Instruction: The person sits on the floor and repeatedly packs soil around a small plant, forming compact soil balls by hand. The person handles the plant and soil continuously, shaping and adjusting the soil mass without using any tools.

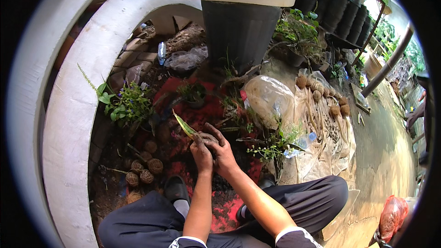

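Observation:
Both hands are cupped together above a soil-covered red sheet [225,210]. Between them is a dark clump of soil [208,137], mostly hidden by the fingers. A pointed green leaf with yellow edges [184,125], like a snake plant's, sticks out up and to the left from the clump. My left hand [201,155] grips the clump near the base of the leaf. Curved around its other side, my right hand [223,151] has soil on its fingers. To the left lie several fibre balls [146,176] wrapped in string, some with stems.
A flowering plant [129,101] stands by the curved white wall [67,117]. Ahead is a large black pot [239,34]. On the right, a plastic sheet [341,137] holds more fibre balls [316,95], near a clear bottle [305,141]. A person [418,113] is at the far right.

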A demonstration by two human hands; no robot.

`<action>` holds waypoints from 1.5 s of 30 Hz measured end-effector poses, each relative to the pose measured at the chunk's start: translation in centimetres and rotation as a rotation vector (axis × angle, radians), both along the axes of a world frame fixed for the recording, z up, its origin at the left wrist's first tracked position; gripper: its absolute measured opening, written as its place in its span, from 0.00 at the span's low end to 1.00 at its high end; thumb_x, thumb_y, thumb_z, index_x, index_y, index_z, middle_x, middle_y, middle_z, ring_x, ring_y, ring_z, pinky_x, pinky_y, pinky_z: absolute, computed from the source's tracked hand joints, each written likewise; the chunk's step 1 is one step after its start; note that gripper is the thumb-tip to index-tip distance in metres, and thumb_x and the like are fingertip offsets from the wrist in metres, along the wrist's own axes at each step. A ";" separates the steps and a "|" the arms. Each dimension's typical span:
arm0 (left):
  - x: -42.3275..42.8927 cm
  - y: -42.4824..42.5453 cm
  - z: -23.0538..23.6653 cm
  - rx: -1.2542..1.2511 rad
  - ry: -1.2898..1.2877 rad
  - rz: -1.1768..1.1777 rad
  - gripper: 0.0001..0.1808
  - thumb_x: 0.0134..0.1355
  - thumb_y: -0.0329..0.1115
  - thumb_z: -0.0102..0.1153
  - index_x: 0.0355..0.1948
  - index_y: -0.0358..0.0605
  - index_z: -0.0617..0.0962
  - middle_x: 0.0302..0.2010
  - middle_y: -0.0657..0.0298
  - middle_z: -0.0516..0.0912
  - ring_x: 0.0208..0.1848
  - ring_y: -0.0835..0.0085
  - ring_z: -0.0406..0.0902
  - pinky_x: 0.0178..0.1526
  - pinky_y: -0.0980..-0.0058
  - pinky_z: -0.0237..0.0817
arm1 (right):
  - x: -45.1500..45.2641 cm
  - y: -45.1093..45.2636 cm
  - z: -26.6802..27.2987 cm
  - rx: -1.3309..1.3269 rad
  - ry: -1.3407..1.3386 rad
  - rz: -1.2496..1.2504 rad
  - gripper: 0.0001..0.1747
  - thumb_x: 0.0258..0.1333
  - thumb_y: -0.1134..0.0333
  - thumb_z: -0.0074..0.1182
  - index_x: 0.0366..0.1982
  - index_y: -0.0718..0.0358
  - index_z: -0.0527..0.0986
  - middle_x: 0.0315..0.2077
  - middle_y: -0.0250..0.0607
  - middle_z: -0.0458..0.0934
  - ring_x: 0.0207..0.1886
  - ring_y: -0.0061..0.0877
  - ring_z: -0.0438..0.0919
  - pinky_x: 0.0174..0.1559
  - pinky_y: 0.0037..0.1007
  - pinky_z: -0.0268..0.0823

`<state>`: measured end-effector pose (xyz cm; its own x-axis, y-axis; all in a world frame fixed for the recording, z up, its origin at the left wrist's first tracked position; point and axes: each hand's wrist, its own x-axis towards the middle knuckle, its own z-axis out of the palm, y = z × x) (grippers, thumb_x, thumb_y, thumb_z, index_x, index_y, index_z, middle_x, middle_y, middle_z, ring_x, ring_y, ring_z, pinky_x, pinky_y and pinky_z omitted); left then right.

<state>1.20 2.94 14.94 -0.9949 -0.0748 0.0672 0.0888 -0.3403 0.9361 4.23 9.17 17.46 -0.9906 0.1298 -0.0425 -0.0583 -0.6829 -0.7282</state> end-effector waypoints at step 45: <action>-1.4 -0.9 0.6 0.151 -0.372 -0.113 0.40 0.64 0.69 0.24 0.54 0.41 0.60 0.43 0.60 0.71 0.41 0.75 0.71 0.45 0.78 0.64 | -0.8 -1.1 -4.5 0.261 0.019 0.015 0.29 0.61 0.64 0.49 0.61 0.66 0.60 0.55 0.43 0.70 0.56 0.25 0.69 0.58 0.27 0.60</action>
